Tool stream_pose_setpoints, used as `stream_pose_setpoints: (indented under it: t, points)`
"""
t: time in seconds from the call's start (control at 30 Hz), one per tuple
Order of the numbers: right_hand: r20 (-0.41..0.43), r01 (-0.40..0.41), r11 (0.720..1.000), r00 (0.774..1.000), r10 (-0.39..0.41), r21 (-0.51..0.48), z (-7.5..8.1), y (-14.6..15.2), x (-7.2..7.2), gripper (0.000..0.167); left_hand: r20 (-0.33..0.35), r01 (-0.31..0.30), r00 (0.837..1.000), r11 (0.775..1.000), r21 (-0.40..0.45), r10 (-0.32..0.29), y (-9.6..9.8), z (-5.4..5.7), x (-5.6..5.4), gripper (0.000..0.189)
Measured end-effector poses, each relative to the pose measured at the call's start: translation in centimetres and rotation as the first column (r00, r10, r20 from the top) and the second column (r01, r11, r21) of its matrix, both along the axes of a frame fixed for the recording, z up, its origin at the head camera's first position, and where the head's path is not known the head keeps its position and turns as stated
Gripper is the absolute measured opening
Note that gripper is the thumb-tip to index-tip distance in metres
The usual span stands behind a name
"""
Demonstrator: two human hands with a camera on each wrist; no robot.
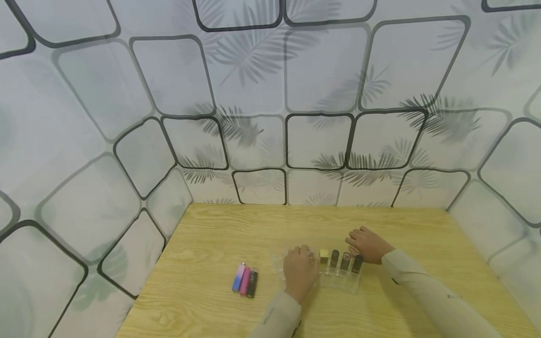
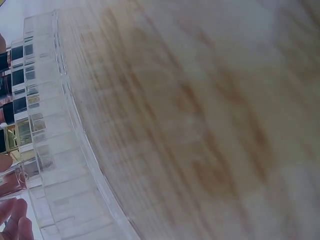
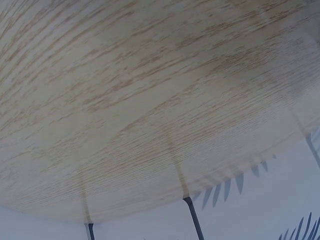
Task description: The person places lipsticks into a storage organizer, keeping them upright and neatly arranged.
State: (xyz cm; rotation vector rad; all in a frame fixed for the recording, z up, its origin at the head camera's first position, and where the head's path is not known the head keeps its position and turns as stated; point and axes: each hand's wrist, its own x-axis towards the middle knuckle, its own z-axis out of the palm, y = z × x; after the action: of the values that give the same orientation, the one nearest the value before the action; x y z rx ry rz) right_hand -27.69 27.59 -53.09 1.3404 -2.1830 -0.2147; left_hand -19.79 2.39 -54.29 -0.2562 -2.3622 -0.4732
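Observation:
A clear plastic lipstick organizer (image 1: 340, 281) lies on the table, extending under my left hand (image 1: 301, 272). In its slots stand a gold-topped tube (image 1: 323, 256) and several dark lipsticks (image 1: 345, 261). The left wrist view shows the organizer's wall (image 2: 75, 195) and a reddish, see-through lipstick tube (image 2: 14, 182) in a slot. My left fingers (image 2: 21, 220) lie on both sides of that tube and seem to pinch it. Beyond the organizer's right end, my right hand (image 1: 368, 245) is low over the table, fingers toward the left, with nothing visible in them.
To the left, three slim tubes lie side by side: one blue and lilac (image 1: 238, 278), one pink (image 1: 245, 281), one black (image 1: 252, 283). The wood-grain table (image 1: 203, 244) meets a patterned wall (image 1: 262, 185) at the back. Mostly tabletop fills the right wrist view.

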Motion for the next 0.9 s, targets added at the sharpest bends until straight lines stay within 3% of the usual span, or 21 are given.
stream_pose_setpoints:
  t: [0.4,0.53,0.77,0.9]
  points:
    - [0.034,0.042,0.998,0.998,-0.043,0.043,0.5,-0.1,0.3,0.012,0.122,0.028,0.992,0.996,0.09,-0.039,-0.3,0.3,0.5,0.024]
    - [0.039,0.049,0.998,0.998,-0.051,0.047,0.7,-0.3,0.4,0.011,0.131,0.016,0.991,0.997,0.075,-0.026,-0.7,0.8,0.7,0.03]
    - [0.026,0.059,0.997,0.998,-0.061,0.051,0.4,-0.2,0.4,0.029,0.086,0.037,0.996,0.999,-0.016,-0.036,-1.7,2.0,1.3,0.037]
    - [0.028,0.059,0.997,0.998,-0.061,0.047,0.4,-0.2,0.4,0.025,0.024,0.058,0.998,0.995,-0.081,-0.056,-2.4,2.3,1.4,0.037]
